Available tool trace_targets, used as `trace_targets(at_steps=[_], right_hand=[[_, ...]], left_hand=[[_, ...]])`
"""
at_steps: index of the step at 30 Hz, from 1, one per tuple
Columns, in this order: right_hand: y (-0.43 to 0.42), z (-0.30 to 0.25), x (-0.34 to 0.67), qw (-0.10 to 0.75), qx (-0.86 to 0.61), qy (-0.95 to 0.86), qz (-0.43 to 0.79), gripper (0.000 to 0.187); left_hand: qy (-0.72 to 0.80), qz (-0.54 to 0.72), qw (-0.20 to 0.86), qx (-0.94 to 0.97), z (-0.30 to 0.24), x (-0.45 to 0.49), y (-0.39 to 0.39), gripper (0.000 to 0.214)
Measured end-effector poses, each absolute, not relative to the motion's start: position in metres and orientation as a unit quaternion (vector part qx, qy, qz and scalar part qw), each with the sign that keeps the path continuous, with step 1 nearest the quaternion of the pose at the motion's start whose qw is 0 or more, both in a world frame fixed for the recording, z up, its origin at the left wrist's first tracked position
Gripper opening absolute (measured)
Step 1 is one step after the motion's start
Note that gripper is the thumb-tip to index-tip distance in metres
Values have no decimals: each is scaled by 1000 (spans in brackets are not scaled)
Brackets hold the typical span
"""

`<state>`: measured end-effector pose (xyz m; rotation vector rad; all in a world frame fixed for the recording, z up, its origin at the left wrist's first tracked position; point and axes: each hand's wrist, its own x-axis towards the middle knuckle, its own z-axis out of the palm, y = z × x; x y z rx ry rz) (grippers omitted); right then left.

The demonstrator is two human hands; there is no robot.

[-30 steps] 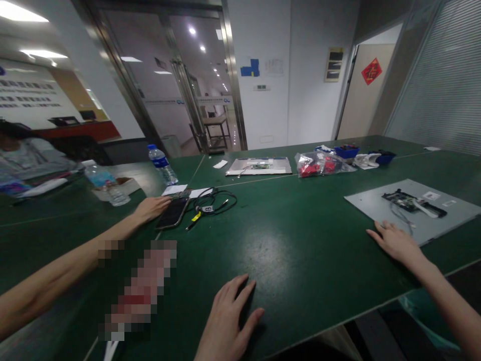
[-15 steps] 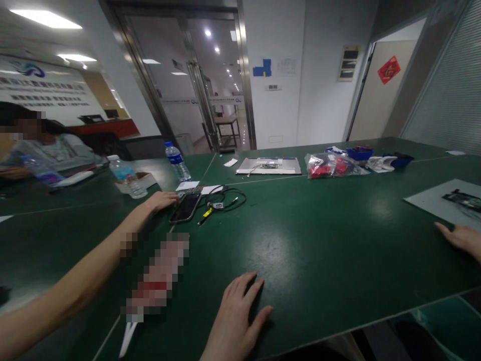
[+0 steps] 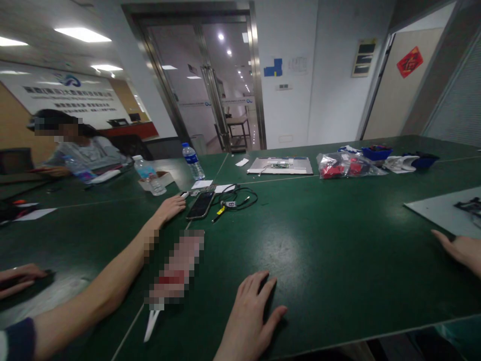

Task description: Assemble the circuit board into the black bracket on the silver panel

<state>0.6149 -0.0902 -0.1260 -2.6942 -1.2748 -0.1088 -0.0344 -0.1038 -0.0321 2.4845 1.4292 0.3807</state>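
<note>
Palm down on the green table, my left hand lies with its fingers stretched out and thumb apart, holding nothing. My right hand is partly cut off by the right edge. Its thumb or a finger points out to the left, with nothing seen in it. Just beyond it lies a pale flat panel with a dark part on top. To the left of my left hand is a flat blurred-out item with a white strap.
Another person's hand reaches in from the left, at a small white object beside a phone. Black cables, bottles, a display panel and bagged red items lie beyond. A co-worker sits far left.
The view has turned left, so things appear shifted right. The other person's hand now shows a small white object at its fingertips. Another hand has come into view at far left. My hands stay put.
</note>
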Motion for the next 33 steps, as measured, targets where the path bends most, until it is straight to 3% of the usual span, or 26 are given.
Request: trace_targets(at_steps=[5, 10, 14, 19, 33], right_hand=[[-93, -106, 467, -24, -847, -527, -58, 76], [-127, -86, 328, 69, -712, -693, -92, 69], [-162, -62, 264, 146, -537, -831, -10, 57], [-181, -34, 254, 195, -447, -873, 33, 69], [-193, -63, 307, 206, -571, -794, 18, 69]], left_hand=[[486, 135, 125, 854, -27, -32, -104, 48], [489, 137, 130, 851, -27, -31, -106, 48], [502, 161, 142, 838, -31, -33, -106, 49], [503, 215, 132, 827, -36, -36, -104, 46], [497, 122, 47, 858, -38, -40, -99, 52]])
